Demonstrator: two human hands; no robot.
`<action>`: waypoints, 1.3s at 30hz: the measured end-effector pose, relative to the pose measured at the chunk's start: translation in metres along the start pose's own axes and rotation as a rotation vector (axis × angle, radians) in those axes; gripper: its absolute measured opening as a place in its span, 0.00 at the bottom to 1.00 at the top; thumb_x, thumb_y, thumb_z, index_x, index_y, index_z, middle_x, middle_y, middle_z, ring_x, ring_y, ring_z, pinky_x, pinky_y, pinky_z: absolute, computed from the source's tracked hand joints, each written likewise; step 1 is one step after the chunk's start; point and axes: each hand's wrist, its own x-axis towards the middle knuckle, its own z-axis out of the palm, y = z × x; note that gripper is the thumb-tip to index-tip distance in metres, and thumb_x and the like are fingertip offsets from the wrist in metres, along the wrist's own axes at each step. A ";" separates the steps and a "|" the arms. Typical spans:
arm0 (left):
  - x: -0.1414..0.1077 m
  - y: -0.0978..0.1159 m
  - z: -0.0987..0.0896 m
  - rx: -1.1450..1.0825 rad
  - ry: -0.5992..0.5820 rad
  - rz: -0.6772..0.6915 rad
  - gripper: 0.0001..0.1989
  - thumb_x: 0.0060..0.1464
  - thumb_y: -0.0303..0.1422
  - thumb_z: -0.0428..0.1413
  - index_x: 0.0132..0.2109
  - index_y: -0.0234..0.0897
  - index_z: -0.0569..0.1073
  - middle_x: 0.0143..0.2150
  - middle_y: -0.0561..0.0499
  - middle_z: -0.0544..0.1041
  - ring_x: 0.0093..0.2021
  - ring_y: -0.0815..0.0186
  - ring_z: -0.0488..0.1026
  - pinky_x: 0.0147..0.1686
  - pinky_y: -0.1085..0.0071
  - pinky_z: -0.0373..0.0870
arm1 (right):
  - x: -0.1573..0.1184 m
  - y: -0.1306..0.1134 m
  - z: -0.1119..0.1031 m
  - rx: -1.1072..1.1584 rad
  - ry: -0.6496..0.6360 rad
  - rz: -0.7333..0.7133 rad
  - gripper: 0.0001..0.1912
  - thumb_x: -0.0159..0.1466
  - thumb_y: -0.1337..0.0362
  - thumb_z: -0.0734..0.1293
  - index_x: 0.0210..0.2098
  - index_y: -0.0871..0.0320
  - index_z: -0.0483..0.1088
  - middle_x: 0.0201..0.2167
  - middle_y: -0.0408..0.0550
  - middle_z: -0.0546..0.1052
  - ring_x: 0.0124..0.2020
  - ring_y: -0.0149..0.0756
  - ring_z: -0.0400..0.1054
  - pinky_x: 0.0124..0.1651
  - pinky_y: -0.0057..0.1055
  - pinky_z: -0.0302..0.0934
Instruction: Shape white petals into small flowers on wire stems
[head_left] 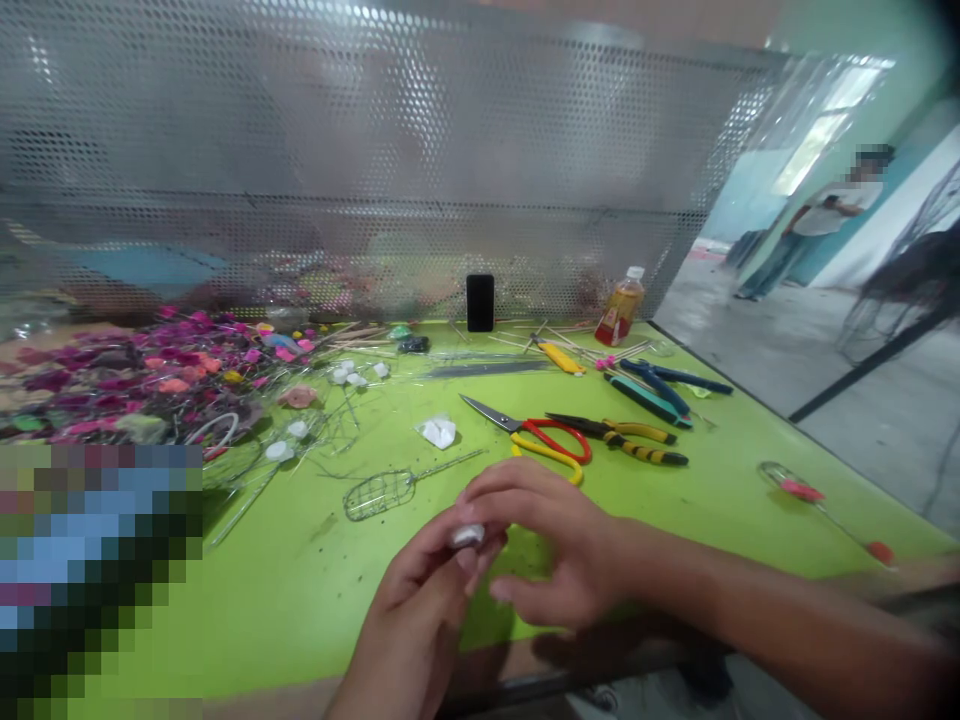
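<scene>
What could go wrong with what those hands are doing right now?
The small white wad held between the left hand and right hand might slip and get lost on the green table. The pointed red-handled scissors lie close by and could nick a hand. The wire cage might snag skin.

I'm watching through the single camera worn on the person's head, which faces forward and tilts down over a green tabletop [315,600]. It sits close above the work, so the left hand [412,610] and right hand [551,545] fill the near middle of my frame, with the right forearm [750,610] running out to the near right. Farther off, a perforated metal screen [337,150] spans the far edge of the view, and past it on the far right I see a concrete floor [750,320].
</scene>
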 end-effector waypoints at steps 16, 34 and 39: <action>-0.001 0.002 -0.008 0.385 -0.027 0.201 0.15 0.63 0.45 0.69 0.49 0.41 0.87 0.39 0.48 0.84 0.37 0.63 0.82 0.42 0.70 0.79 | 0.003 0.011 -0.041 -0.294 -0.098 -0.068 0.31 0.71 0.52 0.75 0.68 0.55 0.68 0.62 0.58 0.79 0.63 0.47 0.74 0.66 0.45 0.70; 0.031 -0.005 -0.017 1.677 -0.398 0.906 0.07 0.66 0.28 0.61 0.50 0.40 0.76 0.49 0.44 0.87 0.51 0.49 0.85 0.53 0.48 0.85 | -0.007 0.269 -0.331 -1.226 -0.521 0.406 0.14 0.70 0.82 0.70 0.49 0.64 0.84 0.57 0.64 0.82 0.56 0.35 0.72 0.62 0.49 0.55; 0.029 -0.002 -0.020 1.669 -0.357 0.870 0.07 0.65 0.28 0.60 0.49 0.40 0.78 0.49 0.40 0.84 0.47 0.53 0.83 0.45 0.59 0.85 | -0.002 0.295 -0.323 -1.226 -0.620 0.422 0.12 0.80 0.65 0.64 0.57 0.61 0.77 0.62 0.57 0.77 0.59 0.42 0.75 0.63 0.48 0.68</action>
